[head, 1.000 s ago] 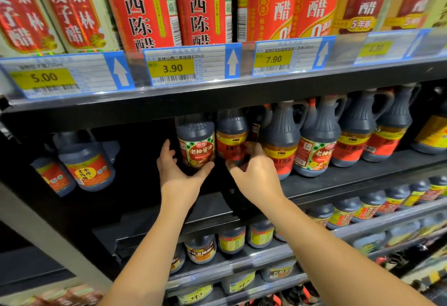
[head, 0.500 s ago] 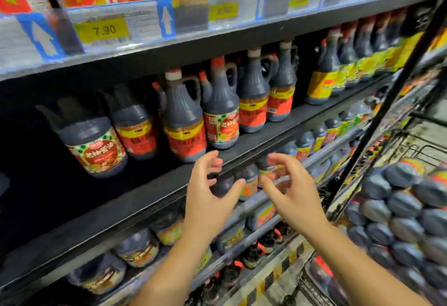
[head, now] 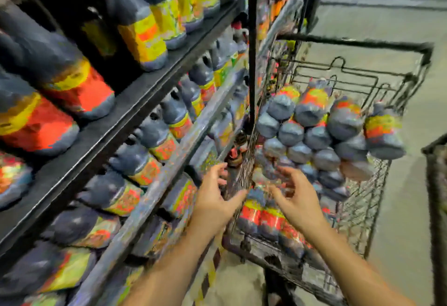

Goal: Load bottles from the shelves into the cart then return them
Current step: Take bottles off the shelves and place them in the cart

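The view is blurred by motion. A wire cart (head: 396,49) stands to the right of the shelves, heaped with several dark sauce bottles (head: 314,136) lying on their sides, their bases toward me. My left hand (head: 215,199) hovers empty by the cart's near left corner, fingers spread and loosely bent. Over the cart's near end, my right hand (head: 298,197) is also empty, fingers loosely curled. Neither hand touches a bottle. Rows of dark bottles with red and yellow labels (head: 72,88) fill the black shelves (head: 135,102) on the left.
A black shelf upright (head: 251,39) rises between the shelving and the cart. A second dark wire frame (head: 435,184) shows at the right edge. Grey floor (head: 411,233) lies to the right of the cart. Lower shelves hold more bottles.
The view has swung right and down from the shelf to the cart. Both hands left the shelved bottles empty and moved toward the cart's near end.
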`<state>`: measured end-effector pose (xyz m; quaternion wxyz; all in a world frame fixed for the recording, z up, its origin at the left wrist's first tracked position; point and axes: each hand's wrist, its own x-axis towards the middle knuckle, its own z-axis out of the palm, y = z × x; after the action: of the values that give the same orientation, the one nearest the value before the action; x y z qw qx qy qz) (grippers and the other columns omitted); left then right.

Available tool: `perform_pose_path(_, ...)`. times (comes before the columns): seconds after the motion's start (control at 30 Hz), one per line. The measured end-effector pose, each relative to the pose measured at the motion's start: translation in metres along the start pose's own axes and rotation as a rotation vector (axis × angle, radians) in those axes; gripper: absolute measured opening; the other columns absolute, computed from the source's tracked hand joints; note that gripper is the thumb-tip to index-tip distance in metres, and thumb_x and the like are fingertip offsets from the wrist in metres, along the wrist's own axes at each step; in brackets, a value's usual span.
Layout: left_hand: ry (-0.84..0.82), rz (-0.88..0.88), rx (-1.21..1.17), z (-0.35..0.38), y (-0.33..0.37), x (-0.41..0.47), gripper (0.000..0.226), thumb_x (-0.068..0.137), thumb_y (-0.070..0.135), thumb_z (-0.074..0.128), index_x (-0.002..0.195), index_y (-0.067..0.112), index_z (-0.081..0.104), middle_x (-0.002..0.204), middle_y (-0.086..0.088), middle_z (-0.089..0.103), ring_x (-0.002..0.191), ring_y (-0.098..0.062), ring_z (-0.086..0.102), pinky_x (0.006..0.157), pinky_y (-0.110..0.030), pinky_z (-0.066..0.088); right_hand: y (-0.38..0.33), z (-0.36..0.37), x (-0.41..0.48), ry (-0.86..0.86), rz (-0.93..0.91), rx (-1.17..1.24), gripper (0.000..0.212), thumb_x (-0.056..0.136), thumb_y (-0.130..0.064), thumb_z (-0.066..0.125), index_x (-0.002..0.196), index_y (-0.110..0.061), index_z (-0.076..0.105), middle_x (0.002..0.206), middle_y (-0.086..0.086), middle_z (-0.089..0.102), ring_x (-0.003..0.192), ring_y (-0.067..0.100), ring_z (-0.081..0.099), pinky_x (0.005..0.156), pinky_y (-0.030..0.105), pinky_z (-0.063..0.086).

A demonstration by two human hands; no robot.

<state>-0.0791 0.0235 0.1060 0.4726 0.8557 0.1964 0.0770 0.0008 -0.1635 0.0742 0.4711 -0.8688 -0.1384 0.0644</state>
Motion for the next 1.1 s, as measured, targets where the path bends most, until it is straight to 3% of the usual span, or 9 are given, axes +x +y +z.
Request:
perform_pose_path(0.13,-0.164,-0.05,0.078,0.061,-0.008,0.036,0.069,0.073,0.041,0.078,0.132,0.029,0.043,0.117,0.012,0.053,0.1,-0.004,0.055,0.083,-0.031,0.051,0.074,-0.008,0.011,-0.068,0.153,-0.059,0.05,0.084,-0.022,0.074,0.128,-0.008,0.054,0.12,0.009,0.058,0.11,0.024,0.056,0.094,0.034,0.045)
perform_pose_path(0.27,-0.318,-0.116,0.149,0.117,-0.024,0.063,0.069,0.078,0.039,0.078,0.135,0.031,0.04,0.123,0.014,0.049,0.106,-0.007,0.053,0.085,-0.026,0.046,0.136,-0.012,0.016,-0.122,0.36,-0.127,0.042,0.085,-0.026,0.071,0.12,-0.009,0.054,0.106,0.008,0.06,0.101,0.024,0.055,0.076,0.029,0.037)
perform_pose_path(0.4,-0.429,-0.201,0.191,0.165,-0.05,0.076,0.069,0.078,0.035,0.079,0.136,0.026,0.043,0.127,0.01,0.049,0.114,-0.012,0.052,0.097,-0.033,0.046,0.186,-0.004,0.017,-0.262,0.636,-0.222,0.049,0.084,-0.035,0.068,0.121,-0.007,0.052,0.113,0.012,0.059,0.106,0.031,0.057,0.082,0.034,0.047)
perform_pose_path(0.47,-0.47,-0.237,0.211,0.185,-0.066,0.079,0.061,0.079,0.035,0.079,0.13,0.032,0.045,0.119,0.017,0.047,0.109,-0.006,0.049,0.089,-0.02,0.043,0.207,0.005,0.018,-0.319,0.747,-0.271,0.054,0.085,-0.044,0.065,0.122,-0.006,0.052,0.118,0.015,0.056,0.11,0.033,0.055,0.086,0.035,0.047)
perform_pose_path(0.53,-0.496,-0.271,0.24,0.205,-0.085,0.083,0.056,0.078,0.035,0.079,0.123,0.034,0.046,0.108,0.021,0.047,0.103,-0.005,0.05,0.079,-0.016,0.036,0.226,0.018,0.02,-0.352,0.837,-0.3,0.056,0.084,-0.048,0.063,0.122,-0.008,0.053,0.126,0.017,0.052,0.115,0.035,0.053,0.093,0.038,0.048)
perform_pose_path(0.6,-0.51,-0.298,0.283,0.224,-0.106,0.089,0.052,0.076,0.034,0.08,0.117,0.03,0.048,0.101,0.017,0.049,0.104,-0.014,0.056,0.081,-0.025,0.041,0.243,0.035,0.026,-0.397,0.916,-0.32,0.06,0.084,-0.052,0.063,0.124,-0.009,0.05,0.134,0.019,0.046,0.119,0.036,0.051,0.095,0.039,0.046)
perform_pose_path(0.77,-0.498,-0.337,0.512,0.257,-0.156,0.1,0.062,0.074,0.046,0.079,0.122,0.015,0.053,0.113,-0.005,0.057,0.11,-0.026,0.053,0.089,-0.037,0.046,0.277,0.076,0.039,-0.404,1.053,-0.388,0.07,0.083,-0.052,0.068,0.132,-0.008,0.044,0.148,0.019,0.032,0.13,0.036,0.043,0.103,0.044,0.043)
perform_pose_path(1.0,-0.505,-0.36,0.752,0.293,-0.203,0.111,0.069,0.074,0.064,0.067,0.121,0.016,0.056,0.127,-0.01,0.049,0.122,-0.032,0.041,0.096,-0.041,0.036,0.293,0.114,0.047,-0.325,1.198,-0.575,0.096,0.066,-0.073,0.071,0.131,-0.009,0.043,0.139,0.012,0.029,0.128,0.032,0.035,0.101,0.044,0.038)
perform_pose_path(1.1,-0.497,-0.352,0.776,0.307,-0.21,0.112,0.063,0.074,0.067,0.061,0.115,0.019,0.057,0.127,-0.008,0.046,0.118,-0.031,0.036,0.085,-0.04,0.028,0.298,0.126,0.05,-0.286,1.231,-0.637,0.106,0.06,-0.075,0.072,0.135,-0.007,0.04,0.135,0.011,0.03,0.125,0.031,0.034,0.1,0.045,0.038)
